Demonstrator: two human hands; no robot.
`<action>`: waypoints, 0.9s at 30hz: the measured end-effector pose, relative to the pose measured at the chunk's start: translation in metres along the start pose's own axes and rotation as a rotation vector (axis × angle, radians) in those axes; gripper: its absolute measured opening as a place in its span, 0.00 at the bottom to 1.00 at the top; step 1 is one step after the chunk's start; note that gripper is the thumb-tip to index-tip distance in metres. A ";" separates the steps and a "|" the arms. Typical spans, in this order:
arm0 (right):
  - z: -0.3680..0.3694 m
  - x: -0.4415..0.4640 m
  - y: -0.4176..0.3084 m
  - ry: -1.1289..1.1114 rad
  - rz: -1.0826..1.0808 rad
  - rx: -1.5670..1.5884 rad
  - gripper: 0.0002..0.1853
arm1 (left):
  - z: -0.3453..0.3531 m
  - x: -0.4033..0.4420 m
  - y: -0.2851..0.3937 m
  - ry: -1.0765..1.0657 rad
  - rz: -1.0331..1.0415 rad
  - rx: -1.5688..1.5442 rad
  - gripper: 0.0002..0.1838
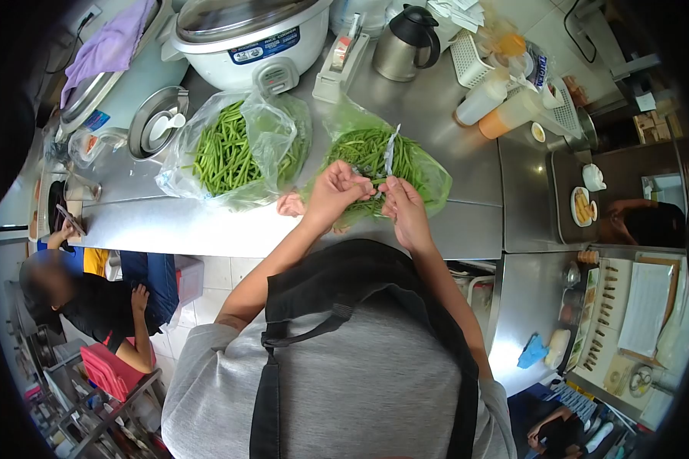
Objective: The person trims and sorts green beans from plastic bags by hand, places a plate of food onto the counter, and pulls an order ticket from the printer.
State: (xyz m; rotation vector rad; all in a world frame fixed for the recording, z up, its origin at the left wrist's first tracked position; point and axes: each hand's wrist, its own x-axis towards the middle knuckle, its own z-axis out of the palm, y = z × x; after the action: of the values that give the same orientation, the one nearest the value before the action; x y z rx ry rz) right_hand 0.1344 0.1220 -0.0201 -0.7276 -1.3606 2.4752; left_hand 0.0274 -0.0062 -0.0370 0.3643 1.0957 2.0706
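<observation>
Both hands are close together over a clear greenish bag of cut green beans [415, 164] on the steel counter. My left hand [337, 191] has its fingers pinched near a green piece between the hands. Just beside it, my right hand [403, 208] is also pinched; what each hand holds is too small to name. A thin whitish strip [391, 149] stands up from the beans above my right hand. To the left lies a larger clear plastic bag with cut green beans [226, 153].
Behind the bags stand a white rice cooker [250, 46], a steel thermos jug [400, 47] and squeeze bottles [505, 115]. Metal bowls [157, 126] are at the left. One person [103, 298] sits at the left; other people are partly visible at the right.
</observation>
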 end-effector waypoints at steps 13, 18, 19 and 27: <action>-0.010 0.037 0.007 0.194 -0.138 -0.087 0.12 | -0.001 -0.007 0.005 -0.010 0.116 0.160 0.13; -0.037 0.058 -0.005 0.185 -0.226 -0.325 0.09 | -0.065 -0.009 0.109 0.527 0.557 0.735 0.08; -0.040 0.061 -0.008 0.168 -0.297 -0.575 0.08 | -0.079 -0.012 0.124 0.595 0.617 0.775 0.07; -0.033 0.071 -0.020 0.031 -0.738 -1.373 0.06 | -0.076 -0.007 0.144 0.709 0.643 1.528 0.13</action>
State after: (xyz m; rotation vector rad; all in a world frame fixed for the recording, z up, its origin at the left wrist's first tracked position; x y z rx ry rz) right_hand 0.0906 0.1867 -0.0409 -0.2864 -2.5884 0.7549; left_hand -0.0797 -0.1060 0.0337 0.7661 3.2323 1.3478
